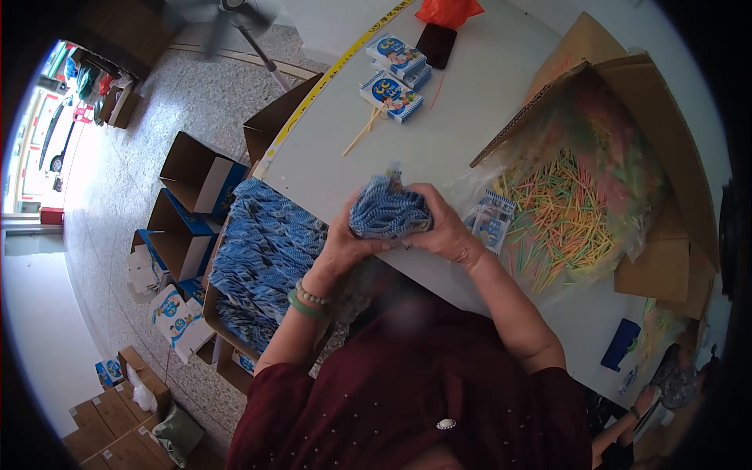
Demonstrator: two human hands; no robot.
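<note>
Above the near edge of the white table (313,168), a thick bundle of blue-and-white packets with zigzag edges (389,210) is gripped between my two hands. My left hand (343,241) wraps its left side, and my right hand (448,229) presses on its right side. A green bangle and a beaded bracelet circle my left wrist. To the left, a carton (215,309) is filled with rows of similar blue packets (266,254). Just right of my right hand lie a few flat blue-and-clear packets (493,219).
A large cardboard box (540,98) on the right holds a plastic bag of coloured thin sticks (564,211). Small printed boxes (392,98), pale sticks (360,133) and a dark phone (436,45) lie farther back. Open cartons (188,168) stand at left; another person's arm (623,427) shows lower right.
</note>
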